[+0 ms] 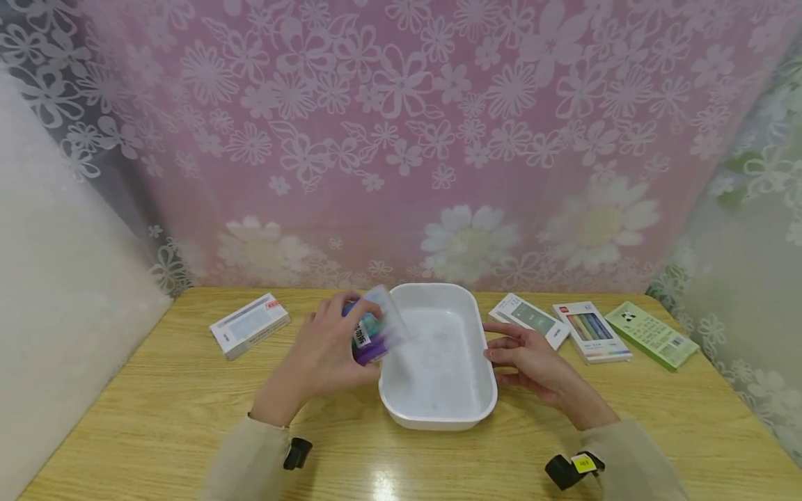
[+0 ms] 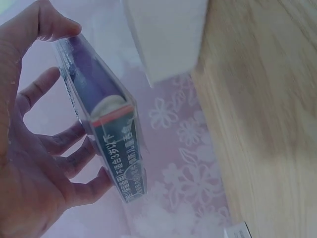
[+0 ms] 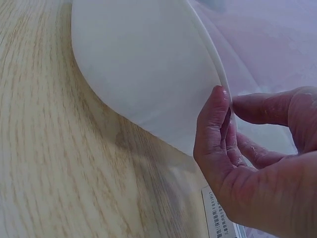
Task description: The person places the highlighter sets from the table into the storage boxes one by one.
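Note:
My left hand (image 1: 322,348) grips a clear plastic box (image 1: 378,323) with purple and blue-green contents, tilted over the left rim of a white plastic basin (image 1: 438,348). In the left wrist view, thumb and fingers span the box (image 2: 99,94), whose end carries a dark label with white print. The basin stands on the table with a bare inside. My right hand (image 1: 532,358) pinches its right rim. In the right wrist view, the thumb lies at the rim while a finger (image 3: 213,119) bends against the outer wall of the basin (image 3: 143,64).
A white box (image 1: 250,325) lies at the left on the wooden table (image 1: 188,417). To the right are a white box with a grey-green front (image 1: 529,319), a white box with coloured sticks (image 1: 592,332) and a green box (image 1: 651,334). A flowered curtain (image 1: 407,139) hangs behind.

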`<move>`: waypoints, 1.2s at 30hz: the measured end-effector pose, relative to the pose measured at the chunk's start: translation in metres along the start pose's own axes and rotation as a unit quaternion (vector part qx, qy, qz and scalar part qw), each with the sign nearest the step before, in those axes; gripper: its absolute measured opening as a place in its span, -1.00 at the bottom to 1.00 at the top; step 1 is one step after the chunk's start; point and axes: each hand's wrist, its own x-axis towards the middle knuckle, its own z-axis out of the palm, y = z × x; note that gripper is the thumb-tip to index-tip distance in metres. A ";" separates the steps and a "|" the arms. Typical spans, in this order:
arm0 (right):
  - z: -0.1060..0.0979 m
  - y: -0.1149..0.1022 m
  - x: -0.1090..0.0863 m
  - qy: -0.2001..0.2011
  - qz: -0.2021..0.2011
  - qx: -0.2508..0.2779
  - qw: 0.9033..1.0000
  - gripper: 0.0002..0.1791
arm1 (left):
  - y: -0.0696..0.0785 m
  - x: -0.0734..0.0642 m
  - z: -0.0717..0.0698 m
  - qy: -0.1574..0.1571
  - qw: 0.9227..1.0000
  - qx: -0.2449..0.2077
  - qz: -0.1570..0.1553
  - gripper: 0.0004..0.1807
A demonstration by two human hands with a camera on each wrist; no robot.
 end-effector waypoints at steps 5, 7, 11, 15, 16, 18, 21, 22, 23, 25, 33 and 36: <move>0.001 0.000 0.000 -0.003 0.002 0.007 1.000 -0.25 | 0.012 0.004 0.002 -0.012 1.000 0.000 0.020 -0.32; 0.001 0.000 0.000 -0.005 0.001 0.011 1.000 -0.25 | 0.017 0.005 0.002 -0.015 1.000 -0.001 0.027 -0.33; 0.001 0.000 0.000 -0.006 0.001 0.015 1.000 -0.24 | 0.024 0.010 0.004 -0.028 0.999 -0.008 0.037 -0.35; 0.001 0.000 0.000 -0.006 0.000 0.015 1.000 -0.24 | 0.030 0.014 0.006 -0.048 0.998 -0.009 0.042 -0.37; 0.001 0.000 0.000 -0.006 0.000 0.014 1.000 -0.24 | 0.031 0.016 0.007 -0.053 0.998 -0.009 0.045 -0.38; 0.000 0.001 0.000 -0.005 -0.002 0.013 1.000 -0.25 | 0.033 0.018 0.009 -0.059 0.997 -0.010 0.052 -0.37; 0.001 0.003 0.001 -0.007 -0.005 0.010 1.000 -0.25 | 0.035 0.020 0.012 -0.064 0.996 -0.004 0.065 -0.37; 0.001 0.003 0.002 -0.008 -0.006 0.009 1.000 -0.25 | 0.036 0.021 0.013 -0.064 0.995 -0.001 0.071 -0.37; 0.001 0.004 0.002 -0.009 -0.007 0.008 1.000 -0.25 | 0.037 0.022 0.013 -0.065 0.995 0.003 0.076 -0.36; 0.001 0.004 0.003 -0.007 -0.007 0.004 1.000 -0.25 | 0.039 0.023 0.014 -0.065 0.994 0.012 0.086 -0.36; -0.003 0.004 0.001 -0.010 -0.009 0.004 1.000 -0.25 | 0.047 0.033 0.021 -0.076 0.991 0.022 0.111 -0.33; -0.003 0.004 0.001 -0.010 -0.013 0.007 1.000 -0.26 | 0.049 0.035 0.026 -0.089 0.989 0.025 0.117 -0.33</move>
